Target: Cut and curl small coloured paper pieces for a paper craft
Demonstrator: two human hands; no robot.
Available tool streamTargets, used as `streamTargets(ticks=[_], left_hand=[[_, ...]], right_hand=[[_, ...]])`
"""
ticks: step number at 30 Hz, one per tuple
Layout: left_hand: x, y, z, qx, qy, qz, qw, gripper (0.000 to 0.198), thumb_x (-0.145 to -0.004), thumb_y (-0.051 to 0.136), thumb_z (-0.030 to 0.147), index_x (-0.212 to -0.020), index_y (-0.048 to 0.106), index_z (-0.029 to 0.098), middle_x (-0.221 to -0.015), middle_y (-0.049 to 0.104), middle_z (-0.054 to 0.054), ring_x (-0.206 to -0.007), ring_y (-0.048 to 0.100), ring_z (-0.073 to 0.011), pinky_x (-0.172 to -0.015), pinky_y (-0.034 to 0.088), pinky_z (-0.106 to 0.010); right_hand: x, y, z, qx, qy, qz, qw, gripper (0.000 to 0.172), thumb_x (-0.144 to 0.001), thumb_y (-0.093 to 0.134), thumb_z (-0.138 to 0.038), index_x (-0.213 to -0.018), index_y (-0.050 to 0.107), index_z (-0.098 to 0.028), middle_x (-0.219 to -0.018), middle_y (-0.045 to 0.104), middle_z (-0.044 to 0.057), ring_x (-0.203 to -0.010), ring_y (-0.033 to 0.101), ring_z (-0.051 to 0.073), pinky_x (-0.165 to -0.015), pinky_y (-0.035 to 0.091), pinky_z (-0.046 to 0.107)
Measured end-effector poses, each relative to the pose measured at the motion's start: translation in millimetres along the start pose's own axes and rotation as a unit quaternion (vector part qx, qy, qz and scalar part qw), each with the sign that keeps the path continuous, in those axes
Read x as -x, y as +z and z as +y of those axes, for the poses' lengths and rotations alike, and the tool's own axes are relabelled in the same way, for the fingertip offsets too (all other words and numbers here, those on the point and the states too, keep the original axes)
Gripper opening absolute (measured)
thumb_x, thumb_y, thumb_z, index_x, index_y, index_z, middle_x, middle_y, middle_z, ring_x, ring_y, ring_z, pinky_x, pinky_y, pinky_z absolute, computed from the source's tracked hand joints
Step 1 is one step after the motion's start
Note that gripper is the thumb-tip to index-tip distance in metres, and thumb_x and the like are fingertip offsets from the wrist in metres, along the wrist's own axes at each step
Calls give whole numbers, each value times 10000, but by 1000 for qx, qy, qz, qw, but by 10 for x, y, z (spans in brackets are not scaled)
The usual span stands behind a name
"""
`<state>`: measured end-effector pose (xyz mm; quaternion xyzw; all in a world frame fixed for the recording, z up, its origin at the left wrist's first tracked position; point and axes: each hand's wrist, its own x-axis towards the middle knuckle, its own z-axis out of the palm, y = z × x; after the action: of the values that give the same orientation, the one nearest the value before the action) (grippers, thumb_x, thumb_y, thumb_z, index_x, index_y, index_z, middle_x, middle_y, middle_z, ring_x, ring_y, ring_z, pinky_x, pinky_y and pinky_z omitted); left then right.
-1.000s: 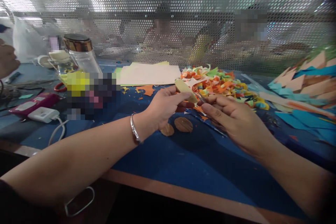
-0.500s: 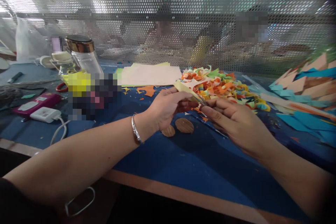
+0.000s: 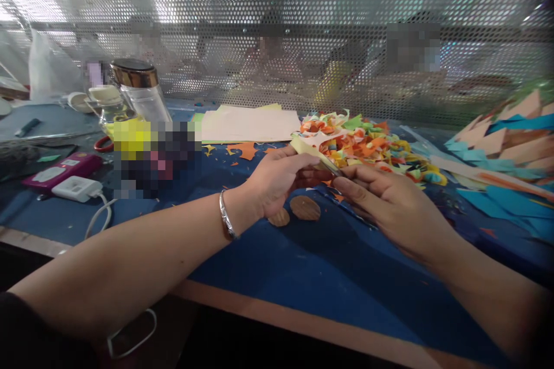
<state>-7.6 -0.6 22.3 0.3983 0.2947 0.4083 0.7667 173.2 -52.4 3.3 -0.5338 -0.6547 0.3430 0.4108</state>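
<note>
My left hand [image 3: 279,179] pinches a pale yellow piece of paper [image 3: 308,147] over the blue work mat [image 3: 277,265]. My right hand [image 3: 385,207] meets it from the right with fingers closed around scissors, of which only a thin blade tip [image 3: 332,168] shows at the paper's edge. Under the hands lie two brown paper discs [image 3: 303,207]. A heap of colourful paper scraps [image 3: 367,144] sits just behind the hands.
A glass jar with a gold lid [image 3: 138,92] stands at the back left beside a pink device and a white charger [image 3: 75,187]. Cream sheets [image 3: 249,124] lie behind. Blue and tan paper triangles [image 3: 502,144] pile up on the right. A perforated metal screen [image 3: 277,23] closes the back.
The yellow paper has turned slightly in my left hand and the hands have closed in a little. Nothing else has shifted.
</note>
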Motion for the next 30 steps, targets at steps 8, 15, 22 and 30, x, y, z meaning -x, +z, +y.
streamTargets(ticks=[8, 15, 22, 30], left_hand=[[-9, 2, -12, -1, 1, 11, 1000, 139, -877, 635, 80, -766, 702, 129, -713, 727, -29, -668, 674, -107, -832, 536, -296], [-10, -7, -12, 3, 2, 2, 1000, 152, -862, 636, 75, -742, 705, 137, -696, 733, -32, -657, 676, -108, -784, 538, -280], [6, -4, 1, 6, 1, -2, 1000, 149, -853, 633, 63, -745, 708, 133, -693, 741, -42, -650, 688, -115, -804, 548, -290], [10, -17, 4, -19, 7, -6, 1000, 128, -848, 624, 65, -767, 701, 127, -721, 747, -52, -674, 701, -119, -796, 554, -282]], right_hand=[[7, -15, 5, 19, -4, 9, 1000, 569, -854, 668, -775, -817, 648, -207, -552, 375, -66, -452, 300, 89, -390, 191, 250], [19, -25, -14, 32, -4, 9, 999, 550, -866, 671, -754, -819, 657, -206, -562, 425, -49, -467, 348, 98, -408, 242, 251], [28, -35, -30, 33, -2, 2, 999, 560, -862, 661, -767, -809, 649, -209, -561, 419, -49, -463, 334, 100, -402, 225, 258], [28, -37, -59, 43, -11, -3, 999, 567, -874, 651, -764, -798, 657, -202, -556, 431, -44, -464, 334, 97, -408, 218, 261]])
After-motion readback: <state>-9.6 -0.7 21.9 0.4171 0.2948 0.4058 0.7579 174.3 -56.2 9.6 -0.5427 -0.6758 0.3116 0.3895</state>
